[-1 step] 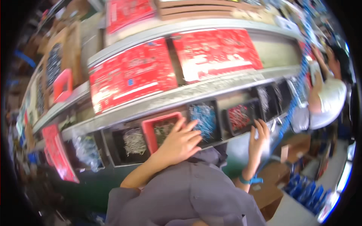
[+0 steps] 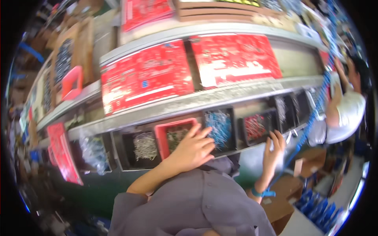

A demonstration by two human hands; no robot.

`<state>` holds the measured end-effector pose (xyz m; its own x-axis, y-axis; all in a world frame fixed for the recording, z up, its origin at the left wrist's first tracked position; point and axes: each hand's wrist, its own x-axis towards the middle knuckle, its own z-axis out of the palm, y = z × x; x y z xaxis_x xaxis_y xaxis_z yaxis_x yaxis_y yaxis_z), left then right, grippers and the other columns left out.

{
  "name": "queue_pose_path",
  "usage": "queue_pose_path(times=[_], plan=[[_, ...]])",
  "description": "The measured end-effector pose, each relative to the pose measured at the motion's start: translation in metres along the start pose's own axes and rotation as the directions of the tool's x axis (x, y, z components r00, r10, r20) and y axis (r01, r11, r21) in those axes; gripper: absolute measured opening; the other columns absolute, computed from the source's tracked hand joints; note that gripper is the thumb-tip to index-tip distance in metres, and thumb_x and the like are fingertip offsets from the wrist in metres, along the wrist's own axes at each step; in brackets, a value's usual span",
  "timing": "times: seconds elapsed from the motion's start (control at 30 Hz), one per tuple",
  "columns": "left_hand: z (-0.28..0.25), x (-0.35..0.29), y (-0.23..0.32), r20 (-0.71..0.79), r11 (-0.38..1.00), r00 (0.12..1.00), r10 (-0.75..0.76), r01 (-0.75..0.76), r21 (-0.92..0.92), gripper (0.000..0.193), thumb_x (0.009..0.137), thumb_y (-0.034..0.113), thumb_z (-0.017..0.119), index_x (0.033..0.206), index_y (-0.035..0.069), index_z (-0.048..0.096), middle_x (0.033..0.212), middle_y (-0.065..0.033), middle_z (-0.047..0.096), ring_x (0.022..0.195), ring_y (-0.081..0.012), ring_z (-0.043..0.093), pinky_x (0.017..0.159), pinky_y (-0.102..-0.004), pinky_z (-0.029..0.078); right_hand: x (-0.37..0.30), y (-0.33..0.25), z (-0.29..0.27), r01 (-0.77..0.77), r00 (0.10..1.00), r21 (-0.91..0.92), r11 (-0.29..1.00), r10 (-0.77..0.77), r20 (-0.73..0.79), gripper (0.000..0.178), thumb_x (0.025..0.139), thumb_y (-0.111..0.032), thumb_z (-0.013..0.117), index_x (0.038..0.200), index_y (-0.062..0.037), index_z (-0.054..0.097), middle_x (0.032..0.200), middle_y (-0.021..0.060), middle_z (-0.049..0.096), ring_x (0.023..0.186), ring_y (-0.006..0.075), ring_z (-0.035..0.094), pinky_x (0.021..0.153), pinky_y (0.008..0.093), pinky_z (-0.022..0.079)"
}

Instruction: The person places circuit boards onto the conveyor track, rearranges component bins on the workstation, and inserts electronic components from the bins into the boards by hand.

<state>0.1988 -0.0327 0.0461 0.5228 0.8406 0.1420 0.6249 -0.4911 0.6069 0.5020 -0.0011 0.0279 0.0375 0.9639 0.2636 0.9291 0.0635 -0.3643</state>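
Note:
My left hand (image 2: 191, 149) hovers at the front of the parts bins, fingers apart, with nothing visible in it. Its fingertips lie over the edge between a pinkish-red bin (image 2: 160, 138) of small greenish parts and a black bin of blue-bodied parts with wire leads (image 2: 219, 128). My right hand (image 2: 274, 154) is raised by the front corner of a black bin of small red parts (image 2: 254, 127), fingers loosely bent and apart. No part shows in that hand, though something tiny could be hidden. A blue-green band (image 2: 258, 192) circles my right wrist.
Two red circuit boards (image 2: 147, 76) (image 2: 236, 59) lie on the metal rail shelf behind the bins. A bin of pale wire-lead parts (image 2: 144, 146) and a plastic bag (image 2: 93, 151) are at left. A blue twisted cord (image 2: 315, 118) hangs at right, near a seated person (image 2: 346, 114).
The whole view has shifted a little, so the boards and bins sit further right and most lie lower. Both hands stay nearly in place over the bins.

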Motion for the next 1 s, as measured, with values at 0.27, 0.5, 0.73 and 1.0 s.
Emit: queue_pose_path(times=[0.27, 0.5, 0.73, 1.0], plan=[[0.013, -0.001, -0.005, -0.041, 1.0, 0.999, 0.008, -0.007, 0.021, 0.025, 0.07, 0.026, 0.071, 0.084, 0.006, 0.063, 0.09, -0.005, 0.06, 0.108, -0.0249, 0.049, 0.105, -0.0541, 0.028, 0.017, 0.009, -0.017, 0.109, 0.967, 0.052, 0.993, -0.118, 0.226, 0.022, 0.082, -0.001, 0.059, 0.103, -0.0007, 0.064, 0.111, 0.0149, 0.057, 0.103, 0.0329, 0.052, 0.088, 0.0408, 0.042], [0.017, -0.008, -0.011, -0.093, 0.999, 0.995, 0.034, -0.035, -0.009, 0.02, 0.068, 0.023, 0.071, 0.075, 0.007, 0.063, 0.08, -0.0037, 0.056, 0.095, -0.0233, 0.05, 0.108, -0.0514, 0.028, 0.022, -0.007, -0.018, 0.157, 0.949, 0.064, 0.986, -0.168, 0.268, 0.018, 0.078, 0.001, 0.063, 0.095, 0.001, 0.065, 0.099, 0.0126, 0.057, 0.094, 0.0297, 0.053, 0.081, 0.0387, 0.043], [0.008, -0.007, -0.01, -0.054, 0.995, 0.998, 0.031, -0.036, -0.094, 0.025, 0.068, 0.029, 0.073, 0.07, 0.005, 0.063, 0.081, -0.0054, 0.055, 0.095, -0.0236, 0.051, 0.108, -0.0512, 0.028, 0.02, -0.03, -0.011, 0.205, 0.94, 0.108, 0.973, -0.226, 0.257, 0.015, 0.073, 0.0, 0.068, 0.088, -0.0001, 0.066, 0.085, 0.011, 0.056, 0.083, 0.0279, 0.051, 0.075, 0.0372, 0.041], [0.012, -0.007, -0.011, -0.035, 0.997, 0.999, 0.018, -0.02, -0.069, 0.026, 0.068, 0.027, 0.074, 0.071, 0.003, 0.064, 0.082, -0.0056, 0.054, 0.096, -0.0238, 0.052, 0.108, -0.0509, 0.029, 0.022, -0.03, -0.002, 0.262, 0.945, 0.086, 0.961, -0.273, 0.178, 0.013, 0.071, -0.001, 0.069, 0.083, -0.0007, 0.065, 0.081, 0.0098, 0.057, 0.08, 0.0272, 0.052, 0.073, 0.037, 0.041]])
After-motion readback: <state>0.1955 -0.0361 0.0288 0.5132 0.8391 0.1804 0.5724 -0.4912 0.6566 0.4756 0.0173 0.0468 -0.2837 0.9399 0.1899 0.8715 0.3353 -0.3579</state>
